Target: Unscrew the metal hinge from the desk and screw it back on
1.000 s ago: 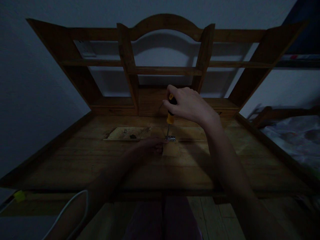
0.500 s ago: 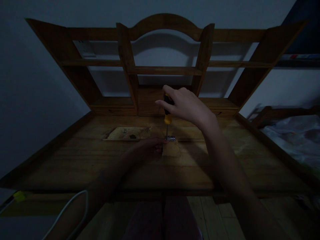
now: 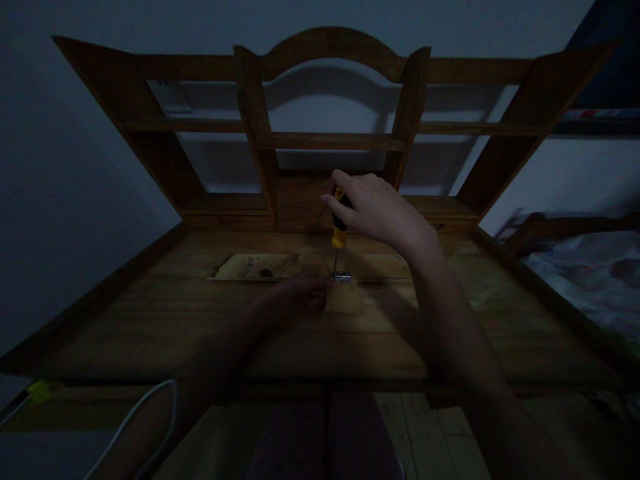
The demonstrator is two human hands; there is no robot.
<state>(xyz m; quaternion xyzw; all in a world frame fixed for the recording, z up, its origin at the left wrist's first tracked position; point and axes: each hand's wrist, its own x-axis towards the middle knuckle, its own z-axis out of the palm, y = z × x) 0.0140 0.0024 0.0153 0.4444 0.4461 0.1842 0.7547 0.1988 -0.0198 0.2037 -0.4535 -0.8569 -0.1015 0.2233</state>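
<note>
Head view, sole view on record. You are holding the screwdriver [image 3: 339, 231] upright in your right hand [image 3: 374, 211]. The grip is closed round the top of its yellow-and-black handle. Its tip is standing on the small metal fitting [image 3: 342, 276], which is sitting at the far edge of the pale wooden block [image 3: 343, 299]. The block is lying near the middle of the tabletop [image 3: 200, 333].

Your left hand [image 3: 299, 294] is resting against the block's left edge, fingertips just beside the fitting. The dim light is hiding whether that grip is closing on the block or only pressing on it.

Risks, as judged:
- You are gripping high on the handle, so the tip is likely to wander and slip off the fitting.
- A slipping tip is heading straight for your left fingertips.
- The block is relying on hand pressure alone, so it may be twisting under torque.
- Poor light is masking how the tip is seating.
</note>
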